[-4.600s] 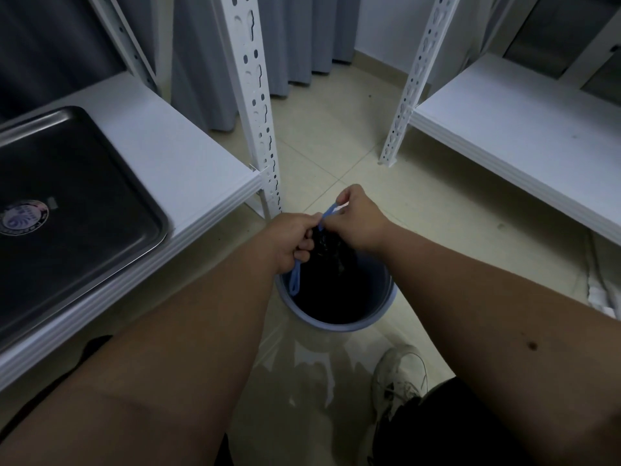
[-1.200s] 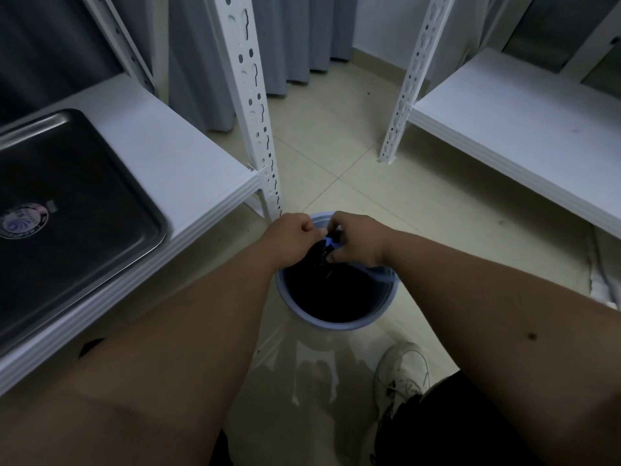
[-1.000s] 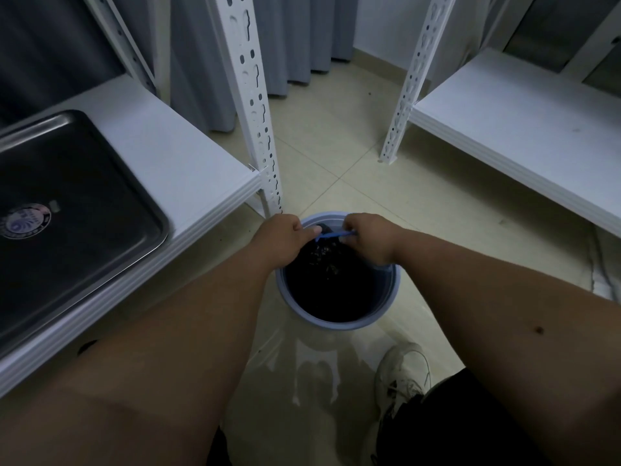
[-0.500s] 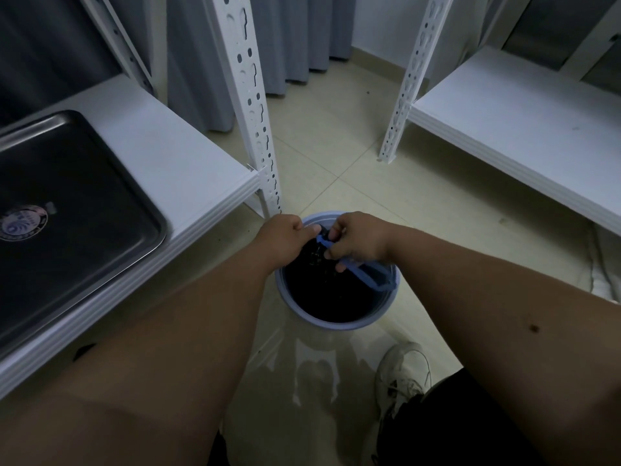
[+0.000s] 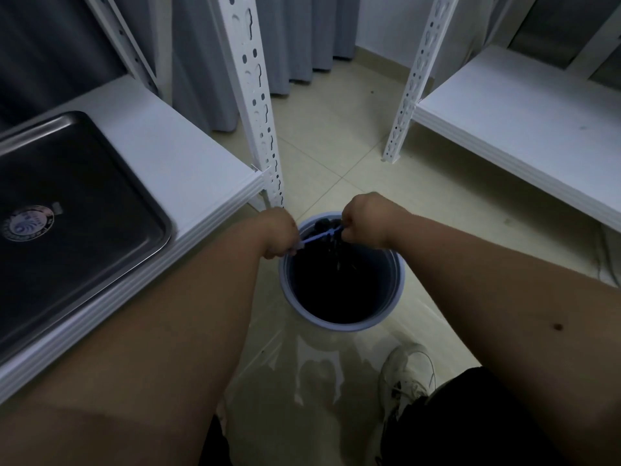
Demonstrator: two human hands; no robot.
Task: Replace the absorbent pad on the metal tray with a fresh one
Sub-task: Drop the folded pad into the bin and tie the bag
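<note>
Steel is seen first, at the far left of the bin [image 5: 341, 322]: the tray [image 5: 77, 210] lies flat on a white shelf [image 5: 188, 163], bare but for a round sticker [image 5: 28, 220] — no pad is on it, old or fresh. By that bare surface the removal step is judged done, and the fresh pad, which is nowhere in view, has yet to be laid. A slotted white post [image 5: 258, 105] stands at the shelf's corner, just behind the bin.

Over the bin's left rim the left hand [image 5: 277, 235] is clenched round one end of a thin blue strip [image 5: 317, 235], which is stretched taut across to the right hand [image 5: 364, 220]. That hand is closed on the other end, where dark bunched material [image 5: 331, 237] — probably the bag's gathered neck — is drawn up. The strip is pulled from both ends, likely so that the neck is cinched tight over the bin and nothing spills onto the floor. Whether the old pad lies inside cannot be told, for the bin's interior is black.

Right of the bin a second white shelf [image 5: 524, 129] runs along the wall, and near the bin a white shoe [image 5: 408, 373] rests on the glossy floor [image 5: 336, 156].
</note>
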